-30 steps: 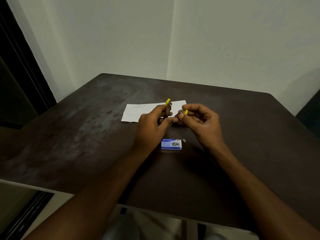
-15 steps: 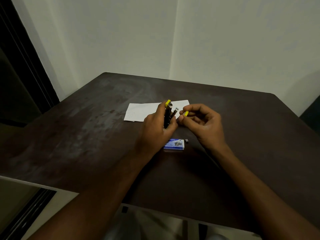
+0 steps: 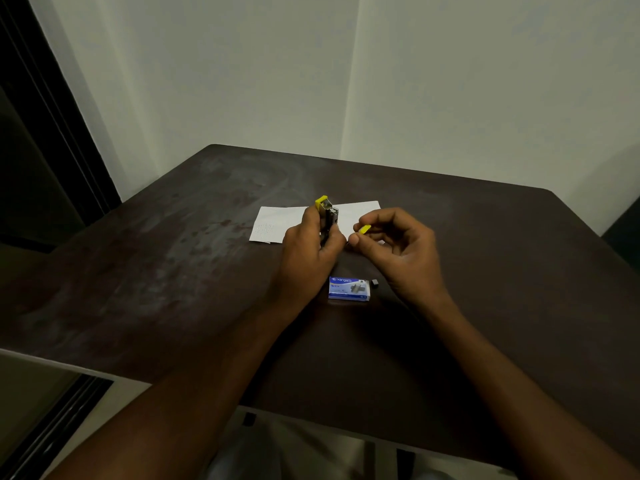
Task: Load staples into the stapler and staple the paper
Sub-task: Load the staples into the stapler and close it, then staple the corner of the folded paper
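Yellow-capped metal stapler, held upright above the table with its yellow end uppermost. Left hand grips the lower part, fingers and thumb curled round the body. Right hand, just beside it on the right, is closed in a pinch on a small yellow tab between thumb and forefinger; its other fingers are curled. Tab and stapler stand apart with a narrow gap between them; whether anything thin joins them cannot be told. Paper, a white sheet, lies flat on the table behind both hands and is partly hidden by them. Box, blue and white and printed "kangaro", lies flat nearer the viewer, between the two wrists. A small dark bit lies just beside the box's right end. Table: dark brown, scuffed top, set into a corner of pale walls.
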